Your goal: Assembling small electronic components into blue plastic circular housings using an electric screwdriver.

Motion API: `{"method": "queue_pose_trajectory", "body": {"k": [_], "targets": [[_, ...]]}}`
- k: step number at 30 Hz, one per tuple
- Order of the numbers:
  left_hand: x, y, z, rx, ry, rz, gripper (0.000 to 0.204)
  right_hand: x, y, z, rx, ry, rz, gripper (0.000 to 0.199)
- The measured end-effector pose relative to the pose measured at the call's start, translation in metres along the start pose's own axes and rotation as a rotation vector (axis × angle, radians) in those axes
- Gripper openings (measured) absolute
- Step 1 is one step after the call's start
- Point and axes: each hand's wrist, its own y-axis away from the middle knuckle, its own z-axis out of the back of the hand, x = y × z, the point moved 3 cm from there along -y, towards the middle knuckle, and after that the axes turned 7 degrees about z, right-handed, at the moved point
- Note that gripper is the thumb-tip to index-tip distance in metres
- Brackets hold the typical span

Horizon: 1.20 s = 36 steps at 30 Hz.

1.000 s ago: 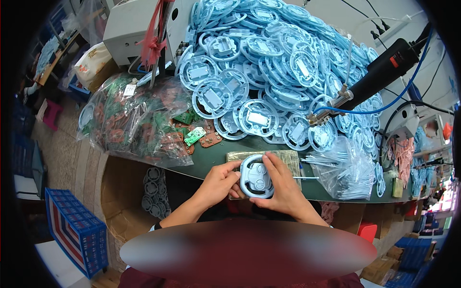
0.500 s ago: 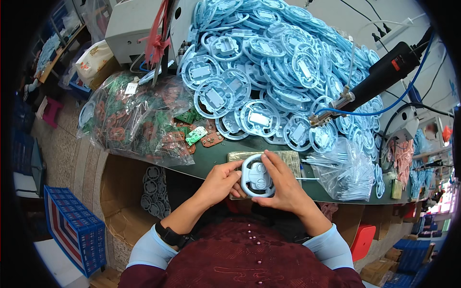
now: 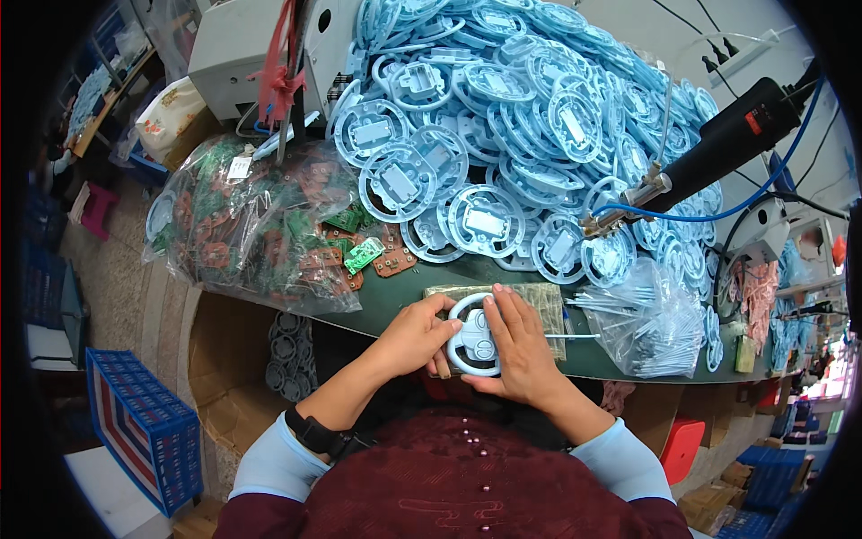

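A light-blue toy steering wheel (image 3: 473, 336) faces up near the table's front edge, with round button shapes on its hub. My left hand (image 3: 413, 336) pinches the rim on its left side, thumb on top and other fingers partly hidden. Against the right side lies my right hand (image 3: 523, 355), fingers stretched over the rim and thumb at the bottom, gripping it. Beneath the wheel is a flat block wrapped in brownish tape (image 3: 546, 310). A thin white stick (image 3: 575, 336) pokes out to the right past my right hand.
A large heap of light-blue wheel shells (image 3: 530, 117) covers the table's back. At left lies a clear bag of green and brown circuit boards (image 3: 260, 234). A black electric screwdriver (image 3: 718, 148) hangs at right above a bag of white sticks (image 3: 642, 323). A blue crate (image 3: 144, 431) stands lower left.
The wheel has tipped flatter and shifted slightly left and down toward the block. My right hand has moved with it, its fingers lying further over the rim.
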Motion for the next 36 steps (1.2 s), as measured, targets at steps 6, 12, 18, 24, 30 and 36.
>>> {"method": "queue_pose_trajectory", "body": {"k": [6,12,18,24,30,36], "targets": [[-0.005,0.004,-0.004,-0.056,-0.122,-0.055,0.026,-0.010,0.006,0.021,-0.136,-0.132,-0.039,0.090],[-0.023,0.037,-0.008,-0.410,-0.700,-0.877,0.031,-0.066,-0.018,0.172,-1.106,-0.487,-0.101,0.042],[-0.005,0.034,-0.001,-0.499,-0.928,-1.198,0.036,-0.084,-0.073,0.205,-0.915,-0.666,-0.058,0.043],[0.015,0.039,0.006,-0.529,-0.967,-1.075,0.033,-0.020,-0.102,0.218,-0.919,-0.778,0.060,0.038],[0.005,0.039,-0.001,-0.425,-0.842,-0.868,0.079,0.019,-0.115,0.188,-0.922,-0.887,0.068,0.041],[0.016,0.021,-0.001,-0.399,-0.866,-0.748,0.106,0.020,-0.122,0.167,-0.912,-0.903,0.030,0.041]]}}
